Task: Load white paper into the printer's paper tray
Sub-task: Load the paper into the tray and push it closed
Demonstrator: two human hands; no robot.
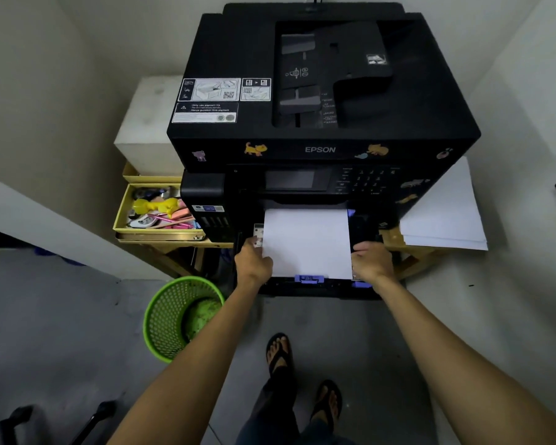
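Observation:
A black Epson printer [321, 91] stands on a wooden stand. Its paper tray [305, 289] is pulled out at the front, with purple guides along its near edge. A stack of white paper [307, 242] lies flat in the tray, its far end under the printer body. My left hand [254, 261] grips the stack's left edge near the front corner. My right hand [371, 260] holds the right edge, fingers curled over it.
More white sheets [446, 216] lie on the stand to the right of the printer. A yellow tray of stationery [156, 210] and a white box [151, 123] sit on the left. A green mesh bin [180, 316] stands on the floor below. My sandalled feet [302, 374] are near.

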